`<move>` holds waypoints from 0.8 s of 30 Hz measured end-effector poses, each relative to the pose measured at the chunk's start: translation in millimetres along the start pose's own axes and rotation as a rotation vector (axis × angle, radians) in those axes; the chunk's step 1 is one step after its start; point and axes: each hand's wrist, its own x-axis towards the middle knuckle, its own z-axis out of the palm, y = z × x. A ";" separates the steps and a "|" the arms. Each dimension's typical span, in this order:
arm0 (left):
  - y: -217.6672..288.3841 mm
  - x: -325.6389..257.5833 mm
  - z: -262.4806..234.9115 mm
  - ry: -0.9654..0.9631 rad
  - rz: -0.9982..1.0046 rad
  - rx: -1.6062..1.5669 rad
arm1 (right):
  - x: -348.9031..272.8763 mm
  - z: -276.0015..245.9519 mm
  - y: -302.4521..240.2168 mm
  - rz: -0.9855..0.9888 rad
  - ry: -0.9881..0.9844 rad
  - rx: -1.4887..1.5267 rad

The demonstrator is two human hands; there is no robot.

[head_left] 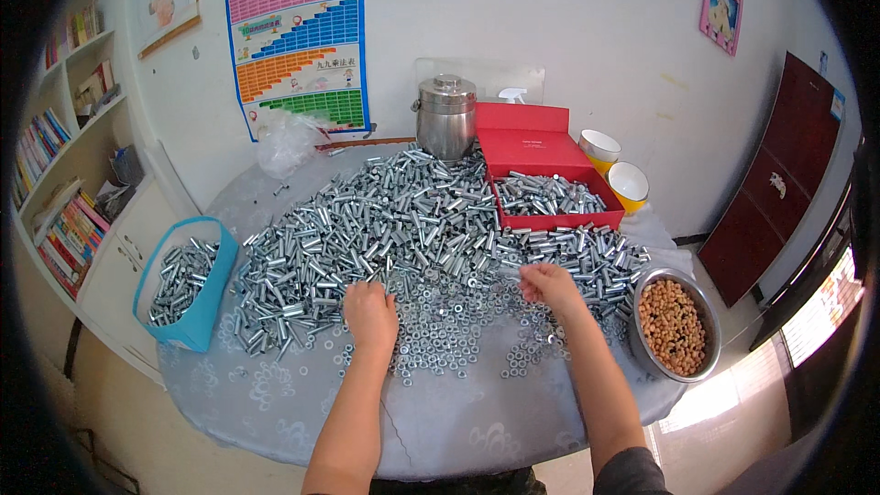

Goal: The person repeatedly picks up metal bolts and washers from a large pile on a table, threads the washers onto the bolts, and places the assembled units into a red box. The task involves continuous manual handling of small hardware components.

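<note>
A big heap of silvery metal sleeves and bolts (357,211) covers the middle of the round table, with loose nuts and washers (440,335) spread along its near side. My left hand (371,313) is closed at the near edge of the heap, left of the nuts; its curled fingers hide what they hold, if anything. To the right, my right hand (548,286) is pinched over the border between the sleeves and the nuts. Whatever lies between its fingertips is too small and blurred to name.
A blue fabric bin (197,330) of metal parts stands at the left. Behind the heap are a steel canister (446,119) and a red box (541,151) holding more parts. Two yellow-and-white bowls (629,185) sit back right; a steel bowl (713,348) of brown nuts or beans is right.
</note>
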 end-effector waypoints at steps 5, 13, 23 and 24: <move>-3.5 -0.3 3.2 -0.004 -0.002 -0.022 | 30.7 -4.8 -46.6 -0.262 0.111 0.325; -0.9 -1.1 1.3 0.050 -0.026 -0.083 | 31.6 27.9 0.5 -0.375 0.010 -0.565; 11.1 0.1 9.3 0.082 -0.091 -0.544 | 6.1 57.2 -5.8 -0.662 0.020 -1.421; 11.1 -0.3 13.0 0.070 -0.095 -0.621 | 5.4 57.4 -5.4 -0.673 0.022 -1.419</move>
